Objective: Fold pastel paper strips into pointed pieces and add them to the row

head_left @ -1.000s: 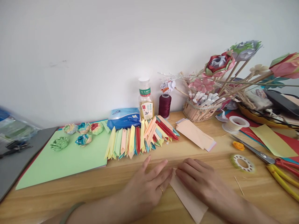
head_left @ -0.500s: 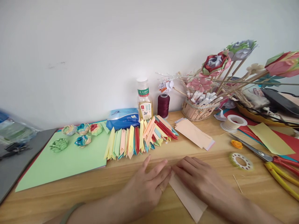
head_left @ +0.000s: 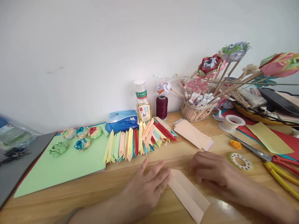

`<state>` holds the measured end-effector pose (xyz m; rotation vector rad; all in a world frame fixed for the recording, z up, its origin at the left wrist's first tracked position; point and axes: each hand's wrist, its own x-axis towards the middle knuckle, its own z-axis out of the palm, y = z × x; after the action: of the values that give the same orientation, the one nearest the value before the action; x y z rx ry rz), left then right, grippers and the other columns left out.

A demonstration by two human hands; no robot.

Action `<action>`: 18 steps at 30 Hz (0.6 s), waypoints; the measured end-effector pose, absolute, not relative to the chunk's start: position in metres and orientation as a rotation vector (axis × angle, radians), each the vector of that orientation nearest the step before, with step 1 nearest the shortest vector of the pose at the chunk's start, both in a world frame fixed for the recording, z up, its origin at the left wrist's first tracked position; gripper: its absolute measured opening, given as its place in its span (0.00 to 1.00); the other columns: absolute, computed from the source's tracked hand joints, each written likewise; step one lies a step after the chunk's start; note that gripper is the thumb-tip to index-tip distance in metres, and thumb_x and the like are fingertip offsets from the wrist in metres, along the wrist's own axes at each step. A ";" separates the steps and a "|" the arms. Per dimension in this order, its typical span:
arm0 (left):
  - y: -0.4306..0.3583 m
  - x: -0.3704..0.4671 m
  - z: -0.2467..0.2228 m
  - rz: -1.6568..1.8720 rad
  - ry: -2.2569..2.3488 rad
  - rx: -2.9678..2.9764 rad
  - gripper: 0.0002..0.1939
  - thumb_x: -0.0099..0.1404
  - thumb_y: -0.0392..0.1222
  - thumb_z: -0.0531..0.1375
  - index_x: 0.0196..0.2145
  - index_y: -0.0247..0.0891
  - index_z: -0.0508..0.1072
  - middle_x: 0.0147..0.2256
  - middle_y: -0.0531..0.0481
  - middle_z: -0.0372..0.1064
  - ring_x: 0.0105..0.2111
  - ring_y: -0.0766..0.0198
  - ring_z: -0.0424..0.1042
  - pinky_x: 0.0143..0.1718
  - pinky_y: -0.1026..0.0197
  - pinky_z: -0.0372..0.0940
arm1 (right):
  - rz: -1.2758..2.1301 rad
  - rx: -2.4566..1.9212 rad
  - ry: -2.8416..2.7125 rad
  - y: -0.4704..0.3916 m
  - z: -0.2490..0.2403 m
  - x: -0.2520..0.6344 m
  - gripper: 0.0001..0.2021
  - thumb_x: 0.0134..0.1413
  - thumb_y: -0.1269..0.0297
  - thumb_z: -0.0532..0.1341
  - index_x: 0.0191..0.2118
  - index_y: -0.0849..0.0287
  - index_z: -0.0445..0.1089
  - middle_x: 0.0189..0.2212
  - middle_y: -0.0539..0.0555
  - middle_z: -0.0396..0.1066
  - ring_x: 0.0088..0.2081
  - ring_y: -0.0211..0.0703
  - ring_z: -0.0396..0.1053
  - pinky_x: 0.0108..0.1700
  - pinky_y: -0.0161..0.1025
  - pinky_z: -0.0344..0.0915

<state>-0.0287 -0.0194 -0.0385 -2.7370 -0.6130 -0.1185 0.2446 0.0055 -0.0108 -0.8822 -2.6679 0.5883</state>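
Observation:
A peach paper strip (head_left: 187,193) lies on the table with a lengthwise crease and a corner folded in at its far end. My left hand (head_left: 149,183), ring on one finger, rests with fingers spread, and its fingertips touch the strip's far left edge. To the strip's right, apart from it, is my right hand (head_left: 210,171). Its fingers are loosely bent and a little blurred, and nothing shows in them. Behind the hands stands a row of folded paper pieces (head_left: 130,143) in several colours. A stack of peach paper strips (head_left: 192,133) lies beyond my right hand.
Several paper flowers (head_left: 58,149) sit on green sheets (head_left: 77,168) at left. Toward the wall are a tissue pack (head_left: 122,121), a bottle (head_left: 142,102), a thread spool (head_left: 161,107) and a basket (head_left: 197,112). Scissors (head_left: 259,152), a tape roll (head_left: 240,161) and yellow-handled pliers (head_left: 280,180) lie right.
My right hand has come off the paper strip and moved right. The strip's folded side has opened out, showing the crease. My left hand stays at the strip's far edge.

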 end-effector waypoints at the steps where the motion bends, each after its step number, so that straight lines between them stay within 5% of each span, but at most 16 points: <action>1: -0.019 -0.029 -0.038 -0.102 -0.612 -2.747 0.21 0.70 0.36 0.46 0.59 0.31 0.59 0.62 0.45 0.52 0.62 0.47 0.43 0.60 0.37 0.35 | 0.679 -0.922 -2.639 0.005 -0.009 0.247 0.12 0.57 0.77 0.50 0.31 0.58 0.67 0.37 0.55 0.67 0.39 0.42 0.65 0.38 0.39 0.62; 9: -0.018 -0.030 -0.041 -0.135 -0.714 -2.762 0.24 0.69 0.34 0.45 0.61 0.32 0.54 0.63 0.43 0.49 0.61 0.50 0.46 0.60 0.37 0.36 | 0.991 -0.890 -2.580 -0.003 -0.003 0.237 0.08 0.53 0.75 0.59 0.28 0.55 0.69 0.36 0.50 0.68 0.37 0.36 0.67 0.35 0.31 0.63; 13: -0.021 -0.027 -0.042 -0.502 -0.741 -2.680 0.21 0.68 0.30 0.46 0.57 0.30 0.61 0.58 0.40 0.57 0.57 0.54 0.53 0.61 0.41 0.38 | 0.619 -0.933 -2.555 -0.008 -0.016 0.229 0.08 0.57 0.73 0.55 0.31 0.57 0.69 0.32 0.52 0.68 0.34 0.38 0.67 0.32 0.33 0.62; 18: -0.026 -0.022 -0.039 -0.782 -0.696 -2.610 0.19 0.68 0.30 0.47 0.54 0.34 0.66 0.59 0.46 0.56 0.54 0.61 0.56 0.62 0.47 0.42 | 0.047 -1.054 -2.465 -0.014 -0.032 0.218 0.12 0.61 0.73 0.49 0.31 0.59 0.68 0.29 0.53 0.67 0.27 0.39 0.65 0.28 0.36 0.59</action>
<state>-0.0223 -0.0261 -0.0390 -2.6095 -0.6964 -0.7817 0.2180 -0.0144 -0.0317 -1.0544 -2.4649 0.0467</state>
